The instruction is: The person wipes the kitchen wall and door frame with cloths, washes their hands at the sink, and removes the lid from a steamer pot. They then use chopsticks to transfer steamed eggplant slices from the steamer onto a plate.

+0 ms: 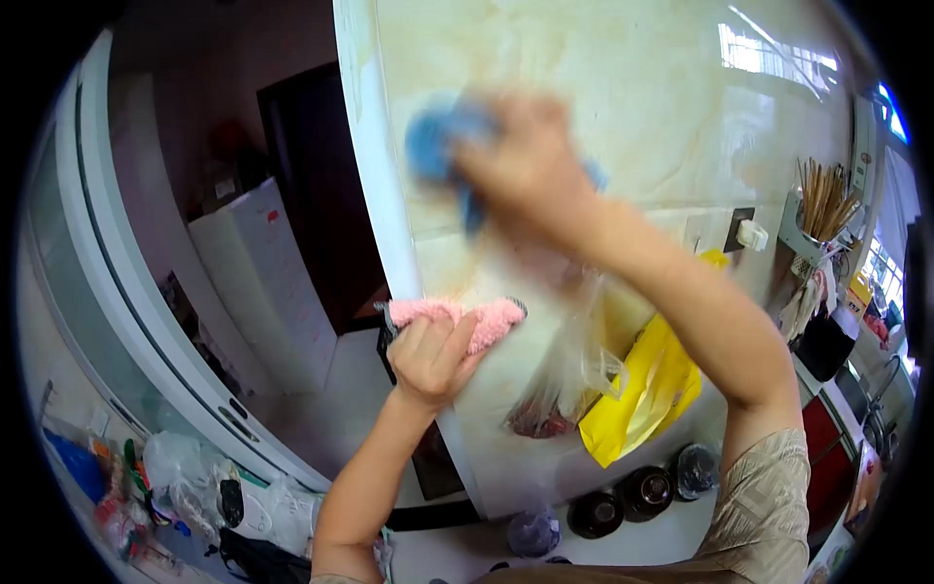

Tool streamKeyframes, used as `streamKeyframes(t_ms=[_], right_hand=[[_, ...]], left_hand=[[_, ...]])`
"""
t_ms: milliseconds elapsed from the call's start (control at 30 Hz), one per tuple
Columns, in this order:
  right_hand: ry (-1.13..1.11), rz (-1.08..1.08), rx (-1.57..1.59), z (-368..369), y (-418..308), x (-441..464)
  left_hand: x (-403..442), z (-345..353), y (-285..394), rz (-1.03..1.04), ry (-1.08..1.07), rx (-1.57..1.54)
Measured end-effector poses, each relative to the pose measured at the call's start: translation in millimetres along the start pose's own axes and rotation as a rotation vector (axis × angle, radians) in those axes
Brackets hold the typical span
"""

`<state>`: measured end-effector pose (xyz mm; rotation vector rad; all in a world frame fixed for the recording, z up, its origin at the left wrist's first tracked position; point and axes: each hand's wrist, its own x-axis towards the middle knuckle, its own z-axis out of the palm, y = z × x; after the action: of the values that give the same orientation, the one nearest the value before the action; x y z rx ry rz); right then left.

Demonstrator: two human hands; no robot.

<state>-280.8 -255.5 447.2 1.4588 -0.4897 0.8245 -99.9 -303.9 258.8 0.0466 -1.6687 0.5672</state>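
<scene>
My left hand [428,362] is closed round a pink cloth [496,319] with a fluffy surface, held low against the edge of the tiled wall [623,117]. Higher up, my right hand [520,156] grips a blue cloth [435,144] at the wall's face; both are smeared by motion. Parts of the blue cloth stick out on either side of that hand. Faint brownish marks show on the tile between the two cloths.
Right of my left hand hang a clear plastic bag [569,375] and a yellow bag [647,389]. Dark jars [644,492] stand on the floor below. A plug [751,234] sits in a wall socket, near a chopstick holder [812,229]. Leftward are a doorway and a sliding door [146,282].
</scene>
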Motion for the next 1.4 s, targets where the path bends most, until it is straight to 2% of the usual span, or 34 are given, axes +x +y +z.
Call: streamKeyframes(t_ms=[33, 100, 167, 200, 233, 267, 300, 333, 400, 433, 567, 600, 633, 700, 767, 833, 933, 967, 1033, 1067, 1133, 1167, 1200, 1233, 1267, 1300, 1367, 1400], right_hand=[[-0.050, -0.112, 0.062, 1.5, -29.3, -12.3], [-0.074, -0.194, 0.038, -2.9, -9.9, 2.6], [0.088, -0.128, -0.091, -1.6, 38.0, 26.1], [0.012, -0.066, -0.247, -17.9, 81.5, 39.6], [-0.059, 0.257, -0.296, -32.3, 127.1, 47.1], [0.156, 0.409, -0.510, -39.5, 172.5, 40.3], [0.215, 0.523, -0.636, -48.9, 215.9, 24.6], [0.198, 0.511, -0.653, -50.2, 224.8, 17.8], [0.162, 0.500, -0.691, -50.8, 226.7, 4.2], [0.285, 0.624, -0.437, -36.0, 204.8, 12.9], [0.073, 0.245, -0.018, -7.0, 103.2, 62.6], [0.087, 0.184, 0.076, -0.8, 86.7, 74.2], [0.114, 0.048, 0.110, 5.7, 87.6, 85.1], [-0.024, -0.046, -0.002, -3.8, 118.3, 95.1], [0.009, 0.240, -0.146, -17.9, 176.5, 85.4], [0.192, 0.654, -0.402, -36.6, 229.1, 64.8], [0.318, 0.589, -0.471, -27.0, 240.7, 49.1], [0.275, 0.561, -0.359, -30.1, 233.1, 49.1], [0.190, 0.502, -0.140, -40.9, 202.4, 43.0], [0.149, 0.464, -0.085, -48.3, 192.1, 34.2], [0.060, 0.380, 0.030, -62.5, 181.9, 17.8], [0.054, 0.402, -0.078, -67.7, 188.2, 8.5], [0.052, 0.426, -0.185, -73.0, 196.4, -6.1], [0.056, 0.452, -0.294, -77.3, 204.8, -19.4], [0.136, 0.619, -0.377, -78.8, 213.2, -31.5], [0.179, 0.693, -0.383, -79.4, 218.9, -37.9], [0.266, 0.842, -0.399, -79.0, 226.8, -44.2], [0.271, 0.815, -0.407, -75.7, 229.9, -41.8]], left_hand=[[-0.4, -1.0, -0.5, 0.005, -0.005, 0.000], [2.2, -4.7, 0.1, 0.014, -0.027, -0.006], [3.9, -7.0, 0.5, 0.015, -0.058, 0.004], [5.3, -9.8, -0.3, 0.008, -0.070, -0.003], [6.3, -11.0, 1.9, -0.005, -0.083, -0.017], [6.0, -11.3, 4.7, -0.028, -0.085, -0.031], [5.7, -11.3, 5.5, -0.040, -0.087, -0.023], [5.1, -11.2, 6.0, -0.049, -0.091, -0.018], [5.1, -10.1, 8.3, -0.077, -0.095, -0.009], [6.6, -8.0, 7.8, -0.081, -0.075, 0.009], [8.3, -0.4, 11.4, -0.116, -0.058, 0.034], [8.2, -0.7, 11.7, -0.131, -0.069, 0.033], [9.2, -0.1, 11.9, -0.127, -0.073, 0.035], [11.3, -3.5, 11.7, -0.119, -0.086, 0.047], [29.3, -10.0, 12.8, -0.077, -0.123, 0.089], [55.9, -2.8, 10.1, 0.036, -0.143, 0.097], [115.6, 28.9, 7.5, 0.324, -0.155, 0.141], [137.6, 38.7, 3.5, 0.430, -0.158, 0.207], [195.7, 55.1, -15.7, 0.459, -0.032, 0.148], [236.7, 53.6, -23.7, 0.427, 0.072, 0.091], [310.5, 36.5, -47.3, 0.358, 0.112, 0.212], [346.2, 34.8, -71.2, 0.346, 0.203, 0.289], [378.7, 28.4, -93.3, 0.272, 0.221, 0.275], [406.5, 22.4, -109.9, 0.141, 0.265, 0.411], [424.4, 13.7, -118.6, 0.115, 0.285, 0.456], [433.6, 10.4, -120.9, 0.091, 0.304, 0.502], [418.5, 23.6, -107.4, 0.076, 0.184, 0.303], [401.1, 30.6, -99.3, 0.057, 0.130, 0.209]])
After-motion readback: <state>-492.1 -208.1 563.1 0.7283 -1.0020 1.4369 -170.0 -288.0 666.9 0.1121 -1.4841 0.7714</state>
